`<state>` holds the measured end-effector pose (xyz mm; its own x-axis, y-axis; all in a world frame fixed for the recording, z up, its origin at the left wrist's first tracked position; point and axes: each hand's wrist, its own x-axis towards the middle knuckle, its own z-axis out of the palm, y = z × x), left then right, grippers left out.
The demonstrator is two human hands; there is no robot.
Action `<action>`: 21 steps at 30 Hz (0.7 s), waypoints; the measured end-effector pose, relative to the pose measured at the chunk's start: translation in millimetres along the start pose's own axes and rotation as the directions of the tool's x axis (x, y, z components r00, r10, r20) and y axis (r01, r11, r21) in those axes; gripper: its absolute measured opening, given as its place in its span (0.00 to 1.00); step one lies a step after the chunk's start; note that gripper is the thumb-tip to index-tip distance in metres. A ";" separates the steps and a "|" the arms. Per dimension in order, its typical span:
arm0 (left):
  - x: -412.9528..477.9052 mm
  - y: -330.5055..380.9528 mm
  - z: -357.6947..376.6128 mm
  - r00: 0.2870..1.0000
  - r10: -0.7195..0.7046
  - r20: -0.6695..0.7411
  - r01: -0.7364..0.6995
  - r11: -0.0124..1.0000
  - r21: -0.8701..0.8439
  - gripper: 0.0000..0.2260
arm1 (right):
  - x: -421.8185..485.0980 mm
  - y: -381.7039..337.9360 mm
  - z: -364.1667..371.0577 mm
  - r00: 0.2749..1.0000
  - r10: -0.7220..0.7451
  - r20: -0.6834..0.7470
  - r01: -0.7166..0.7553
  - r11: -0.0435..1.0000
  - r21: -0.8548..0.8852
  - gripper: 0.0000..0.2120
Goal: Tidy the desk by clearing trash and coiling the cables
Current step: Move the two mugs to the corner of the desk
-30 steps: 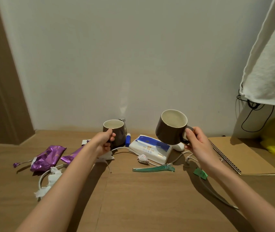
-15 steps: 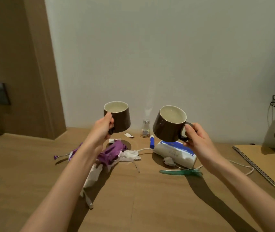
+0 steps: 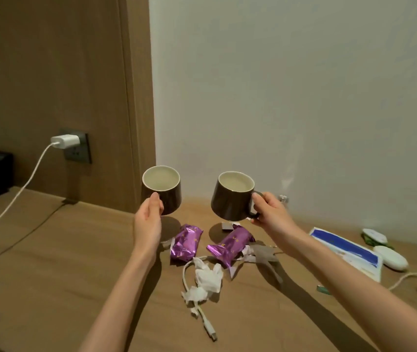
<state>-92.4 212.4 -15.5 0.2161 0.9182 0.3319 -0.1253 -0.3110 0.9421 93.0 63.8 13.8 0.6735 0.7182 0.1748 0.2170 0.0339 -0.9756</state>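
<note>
Head view: our left hand grips a brown mug, right hand curls round the handle of the other mug; both mugs are held above the desk. Below lie purple wrappers, crumpled tissue & a loose white cable. Step looks like clearing mugs. Next we need a free spot for them, then bin trash, coil cable.
</note>
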 end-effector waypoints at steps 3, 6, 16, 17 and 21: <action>2.8 -6.3 -5.2 0.999 -0.002 -0.053 0.002 1.000 0.002 0.18 | 20.7 7.9 22.9 0.998 0.041 0.044 -0.041 0.999 0.000 0.11; 2.6 -8.1 -6.9 0.997 -0.018 -0.075 0.019 1.000 0.012 0.18 | 38.0 15.4 42.4 0.994 0.080 0.073 -0.082 0.996 0.028 0.10; 0.6 -15.2 -10.3 0.981 -0.057 -0.187 0.065 0.997 0.040 0.18 | 82.8 29.6 95.6 0.970 0.194 0.146 -0.203 0.978 0.054 0.06; 0.5 -14.7 -10.5 0.977 -0.065 -0.201 0.075 0.996 0.041 0.17 | 84.9 30.3 99.2 0.967 0.202 0.155 -0.212 0.976 0.050 0.07; 1.6 -15.7 -11.1 0.966 -0.085 -0.244 0.097 0.995 0.037 0.17 | 91.6 32.3 112.4 0.958 0.215 0.190 -0.229 0.972 0.054 0.08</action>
<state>-100.8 221.4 -30.3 -0.0165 0.9733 0.2289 -0.0681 -0.2295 0.9709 82.3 208.8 -16.7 0.5574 0.8275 -0.0678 0.0183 -0.0939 -0.9954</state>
